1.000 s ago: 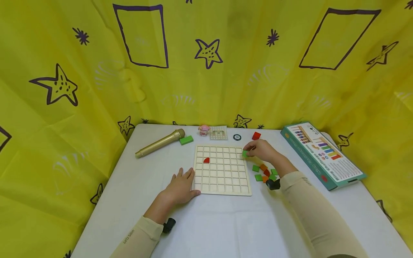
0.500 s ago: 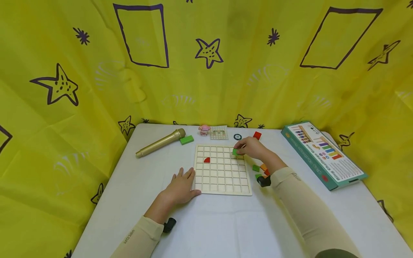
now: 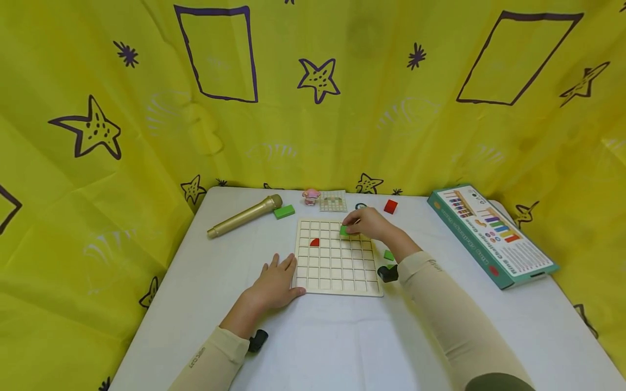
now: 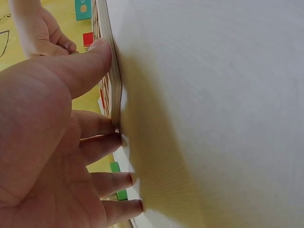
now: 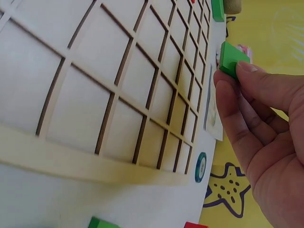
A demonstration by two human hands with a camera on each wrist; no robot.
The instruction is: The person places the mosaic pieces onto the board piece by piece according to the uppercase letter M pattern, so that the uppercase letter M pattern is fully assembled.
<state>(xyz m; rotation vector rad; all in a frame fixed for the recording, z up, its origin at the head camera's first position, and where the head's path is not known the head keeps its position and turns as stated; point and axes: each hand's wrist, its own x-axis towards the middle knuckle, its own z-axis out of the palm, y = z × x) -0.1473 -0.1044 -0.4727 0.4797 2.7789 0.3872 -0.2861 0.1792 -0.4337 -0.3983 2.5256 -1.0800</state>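
Here the right hand [image 3: 373,224] reaches over the far part of the wooden grid board [image 3: 337,257], its grip pinched on a small green square tile [image 3: 344,230] held between thumb and fingertips just above the cells in the board's upper rows; the right wrist view shows the same tile [image 5: 231,60] clamped at the fingertips [image 5: 249,71] and raised off the board [image 5: 109,90], not yet seated in a cell. The left hand [image 3: 274,283] lies flat on the white bench [image 3: 342,336] at the board's near left corner, fingers spread and relaxed, its grip apart and holding nothing; in the left wrist view the thumb [image 4: 85,64] presses against the board's edge [image 4: 114,85]. A red quarter-round piece [image 3: 314,242] already sits in a cell near the board's left side. Just right of the board, partly hidden by the right forearm, lies a loose green tile [image 3: 388,254]. Farther back on the bench are a gold microphone [image 3: 244,215] with a green block [image 3: 283,212] just beside its head, a small pink figure [image 3: 311,196], a pattern card [image 3: 333,201] and a red tile [image 3: 390,206]. A teal game box [image 3: 491,234] lies at the right, well apart from the board.
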